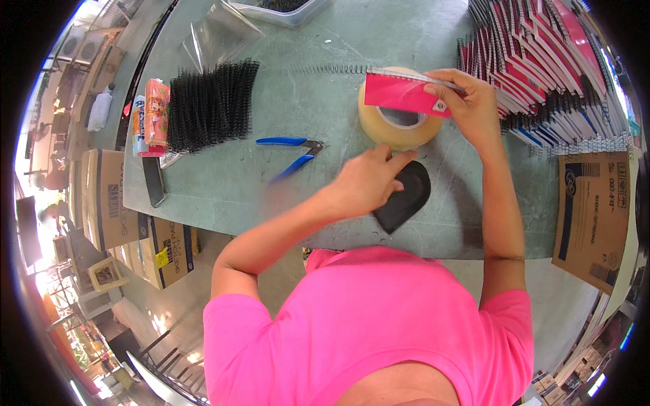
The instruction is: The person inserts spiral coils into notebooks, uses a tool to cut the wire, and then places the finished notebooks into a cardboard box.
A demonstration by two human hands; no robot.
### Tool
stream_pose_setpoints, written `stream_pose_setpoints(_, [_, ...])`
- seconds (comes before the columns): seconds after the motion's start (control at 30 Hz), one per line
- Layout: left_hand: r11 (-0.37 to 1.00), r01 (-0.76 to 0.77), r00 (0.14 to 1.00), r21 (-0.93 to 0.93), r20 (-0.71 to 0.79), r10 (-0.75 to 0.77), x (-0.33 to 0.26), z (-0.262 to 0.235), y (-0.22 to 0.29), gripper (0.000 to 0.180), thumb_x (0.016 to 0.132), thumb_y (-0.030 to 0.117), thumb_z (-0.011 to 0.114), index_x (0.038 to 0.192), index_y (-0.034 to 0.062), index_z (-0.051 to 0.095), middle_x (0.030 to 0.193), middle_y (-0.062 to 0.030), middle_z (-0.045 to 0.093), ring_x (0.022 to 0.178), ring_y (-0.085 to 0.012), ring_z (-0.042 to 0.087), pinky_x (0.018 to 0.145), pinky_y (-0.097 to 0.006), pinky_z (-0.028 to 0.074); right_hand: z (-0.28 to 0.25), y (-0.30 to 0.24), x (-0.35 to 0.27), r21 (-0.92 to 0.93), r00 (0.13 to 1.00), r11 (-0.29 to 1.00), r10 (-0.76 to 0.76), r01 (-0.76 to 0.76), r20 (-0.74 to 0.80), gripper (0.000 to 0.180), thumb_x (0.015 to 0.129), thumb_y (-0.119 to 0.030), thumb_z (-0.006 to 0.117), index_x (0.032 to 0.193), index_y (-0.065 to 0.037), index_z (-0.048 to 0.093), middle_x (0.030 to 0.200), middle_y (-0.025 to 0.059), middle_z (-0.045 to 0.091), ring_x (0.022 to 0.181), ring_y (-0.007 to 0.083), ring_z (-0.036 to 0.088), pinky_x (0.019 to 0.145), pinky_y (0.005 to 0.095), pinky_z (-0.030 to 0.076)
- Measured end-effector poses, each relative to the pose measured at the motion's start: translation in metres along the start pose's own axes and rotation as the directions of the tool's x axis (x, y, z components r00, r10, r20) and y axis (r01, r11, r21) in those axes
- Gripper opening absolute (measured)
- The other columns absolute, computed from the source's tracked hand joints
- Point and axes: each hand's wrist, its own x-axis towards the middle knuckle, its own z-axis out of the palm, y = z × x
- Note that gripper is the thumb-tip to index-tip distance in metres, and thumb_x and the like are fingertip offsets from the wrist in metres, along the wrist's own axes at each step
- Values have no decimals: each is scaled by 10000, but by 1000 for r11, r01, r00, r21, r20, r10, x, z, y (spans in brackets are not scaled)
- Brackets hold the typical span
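My right hand is closed on a small pink-covered notebook, held by its right end above a big roll of clear tape. From the notebook's upper left corner a thin dark spiral coil sticks out to the left, its far end blurred. Just below the tape, my left hand has its fingers apart over the edge of a black teardrop-shaped pad, with nothing visible in them. Blue-handled cutting pliers lie open to the left of that hand.
A bundle of black spiral coils lies at the left beside colourful packets. A clear plastic bag and a plastic tub are farther back. Stacked spiral notebooks fill the right. Cardboard boxes stand beyond the table edge.
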Motion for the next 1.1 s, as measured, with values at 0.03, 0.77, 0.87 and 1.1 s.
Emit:
stream_pose_setpoints(0.03, [998,5,1000,-56,19,-4,1,-16,1,363,782,157,657,1115,74,540,965,-136,533,861,-284,560,751,-390,470,2,-1,-2,-3,1000,1000,-7,7,-9,213,819,-119,654,1005,-15,665,848,73,687,731,55,589,653,202,462])
stream_pose_setpoints(0.77, [987,-15,770,160,-628,113,46,-96,-12,251,721,26,694,960,99,674,845,-63,591,722,-176,559,640,-270,453,23,2,-16,-138,950,969,-233,207,-210,141,792,-133,661,913,-63,679,733,100,625,635,218,581,581,293,450])
stream_pose_setpoints(0.87, [988,-74,850,139,-510,136,48,-102,-9,261,714,24,688,966,88,667,829,-65,587,741,-191,559,634,-288,459,19,6,-13,-130,946,970,-232,206,-226,144,793,-136,660,910,-55,675,727,95,621,640,218,583,581,296,449])
stream_pose_setpoints(1.1, [994,-85,961,73,-257,101,41,-74,-7,251,717,57,697,963,85,661,920,-89,595,791,-226,600,690,-314,485,19,0,-16,-218,933,946,-287,239,-219,134,786,-144,652,878,-49,668,727,92,616,655,262,571,590,326,451])
